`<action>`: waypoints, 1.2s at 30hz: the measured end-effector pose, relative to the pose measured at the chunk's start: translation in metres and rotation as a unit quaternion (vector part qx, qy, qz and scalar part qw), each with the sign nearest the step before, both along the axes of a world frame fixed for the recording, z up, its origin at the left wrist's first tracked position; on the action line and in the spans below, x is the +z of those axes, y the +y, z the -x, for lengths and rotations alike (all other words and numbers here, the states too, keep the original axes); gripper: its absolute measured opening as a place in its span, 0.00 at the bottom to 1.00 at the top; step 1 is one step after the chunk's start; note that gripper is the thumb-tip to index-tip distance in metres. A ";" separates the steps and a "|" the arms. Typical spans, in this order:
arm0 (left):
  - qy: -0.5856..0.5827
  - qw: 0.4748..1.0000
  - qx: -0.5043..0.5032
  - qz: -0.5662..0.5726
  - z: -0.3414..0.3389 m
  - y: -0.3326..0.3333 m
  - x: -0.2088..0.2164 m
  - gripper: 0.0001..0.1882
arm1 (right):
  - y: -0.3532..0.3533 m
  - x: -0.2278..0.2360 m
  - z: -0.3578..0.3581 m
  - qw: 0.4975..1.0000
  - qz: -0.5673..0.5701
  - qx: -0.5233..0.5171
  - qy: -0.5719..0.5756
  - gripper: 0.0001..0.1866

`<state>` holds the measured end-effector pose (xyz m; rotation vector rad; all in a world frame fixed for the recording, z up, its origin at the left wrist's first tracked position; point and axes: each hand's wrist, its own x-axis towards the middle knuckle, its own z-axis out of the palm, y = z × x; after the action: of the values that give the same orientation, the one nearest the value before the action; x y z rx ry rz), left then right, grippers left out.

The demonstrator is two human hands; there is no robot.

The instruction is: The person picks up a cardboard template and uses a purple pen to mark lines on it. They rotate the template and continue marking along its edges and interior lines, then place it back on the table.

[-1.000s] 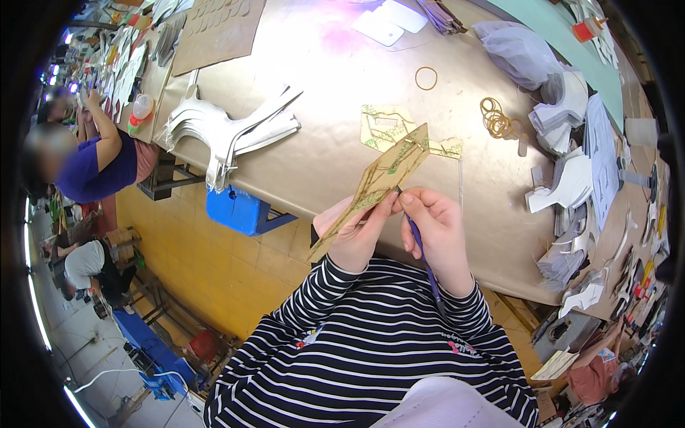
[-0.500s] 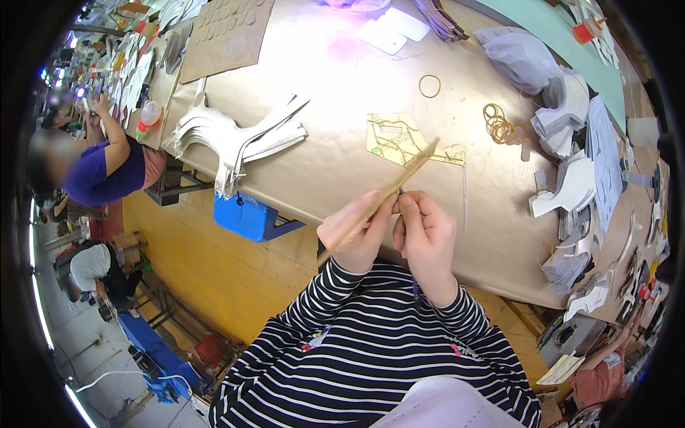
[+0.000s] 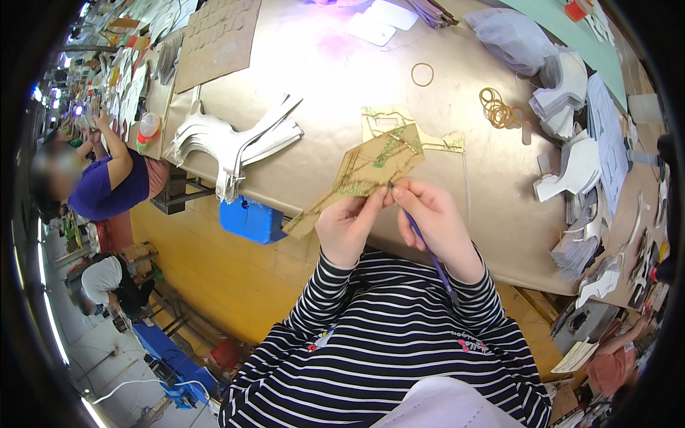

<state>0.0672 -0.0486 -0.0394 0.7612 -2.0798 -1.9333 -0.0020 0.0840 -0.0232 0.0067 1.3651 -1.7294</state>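
Note:
My left hand (image 3: 346, 228) is closed on the lower edge of a flat tan pattern piece (image 3: 378, 162) with green print and dark lines. Its broad face is turned up, and a narrow strip runs down to the left past my wrist. In my right hand (image 3: 441, 225) is a thin purple pen (image 3: 431, 250), its dark tip close to the piece's edge beside my left thumb. Whether the tip touches cannot be told. Beyond my hands, a similar pale yellow pattern piece (image 3: 446, 142) lies on the table, partly covered by the held one.
Stacked white cut pieces (image 3: 214, 143) lie at the left of the table (image 3: 335, 78). Rubber bands (image 3: 497, 108) and more grey-white stacks (image 3: 571, 167) are at the right. A blue stool (image 3: 250, 220) stands below the edge. A co-worker in purple (image 3: 107, 175) sits at the left.
The held pattern piece has turned from edge-on to show its printed face. The purple pen in my right hand has come into fuller view, and the view has shifted slightly.

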 end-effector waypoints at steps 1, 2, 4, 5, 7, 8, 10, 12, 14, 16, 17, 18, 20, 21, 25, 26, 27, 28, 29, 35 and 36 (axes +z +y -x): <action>-0.016 0.999 -0.006 0.044 0.001 -0.002 -0.007 0.07 | -0.003 -0.009 -0.001 1.000 -0.020 0.008 -0.013 0.13; -0.029 0.996 -0.011 0.086 0.001 -0.005 -0.016 0.06 | -0.006 -0.019 -0.002 0.999 -0.022 0.014 -0.018 0.13; -0.037 0.994 -0.007 0.099 0.000 -0.007 -0.035 0.06 | -0.012 -0.038 -0.004 0.999 -0.029 0.018 -0.031 0.13; -0.035 0.997 0.003 0.069 -0.002 -0.007 -0.045 0.07 | -0.014 -0.047 -0.007 0.998 -0.034 0.017 -0.040 0.13; -0.026 0.995 -0.007 0.095 -0.006 -0.009 -0.062 0.08 | -0.015 -0.059 -0.014 0.998 -0.032 0.008 -0.054 0.13; -0.013 0.995 0.003 0.095 -0.008 -0.011 -0.069 0.08 | -0.014 -0.062 -0.017 0.998 -0.024 0.001 -0.054 0.13; -0.003 0.995 0.023 0.093 -0.011 -0.013 -0.079 0.08 | -0.014 -0.066 -0.020 0.998 -0.013 -0.004 -0.060 0.13; 0.013 0.997 0.028 0.065 -0.011 -0.014 -0.087 0.08 | -0.015 -0.068 -0.018 0.998 0.003 -0.011 -0.054 0.13; 0.017 0.996 0.023 0.088 -0.010 -0.015 -0.089 0.09 | -0.018 -0.068 -0.014 0.998 -0.019 -0.015 -0.059 0.13; 0.011 0.995 0.020 0.097 -0.010 -0.015 -0.089 0.09 | -0.019 -0.068 -0.012 0.997 -0.025 -0.022 -0.067 0.13; 0.009 0.995 0.020 0.102 -0.010 -0.016 -0.089 0.09 | -0.020 -0.068 -0.011 0.997 -0.026 -0.023 -0.074 0.13; -0.003 0.993 0.013 0.120 -0.010 -0.016 -0.088 0.09 | -0.020 -0.068 -0.010 0.996 -0.030 -0.024 -0.083 0.12; -0.030 0.987 0.003 0.157 -0.010 -0.018 -0.086 0.10 | -0.020 -0.068 -0.009 0.996 -0.024 -0.019 -0.087 0.12; -0.016 0.988 -0.003 0.153 -0.010 -0.019 -0.085 0.10 | -0.019 -0.068 -0.008 0.995 -0.028 -0.017 -0.091 0.13; -0.026 0.985 -0.024 0.168 -0.010 -0.020 -0.078 0.10 | -0.015 -0.066 -0.004 0.992 -0.010 -0.004 -0.126 0.13; -0.039 0.983 -0.023 0.180 -0.011 -0.018 -0.076 0.10 | -0.014 -0.066 -0.003 0.991 -0.007 -0.003 -0.130 0.13; -0.051 0.983 -0.022 0.176 -0.012 -0.016 -0.074 0.10 | -0.014 -0.065 -0.002 0.991 -0.003 -0.001 -0.135 0.13; -0.061 0.983 -0.011 0.173 -0.014 -0.013 -0.073 0.09 | -0.013 -0.065 -0.003 0.991 -0.015 -0.003 -0.135 0.13; -0.071 0.983 -0.002 0.171 -0.015 -0.009 -0.073 0.09 | -0.013 -0.065 -0.003 0.990 -0.027 -0.005 -0.136 0.13; -0.003 0.985 -0.030 0.171 -0.022 -0.005 -0.083 0.07 | -0.016 -0.063 -0.016 0.991 -0.082 -0.047 -0.090 0.13; -0.001 0.985 -0.030 0.167 -0.023 -0.006 -0.085 0.07 | -0.017 -0.063 -0.018 0.991 -0.090 -0.050 -0.083 0.13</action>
<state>0.0901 -0.0543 -0.1245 0.6327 -2.3676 -1.5459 0.0161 0.0671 -0.0860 0.3182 1.4125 -1.6414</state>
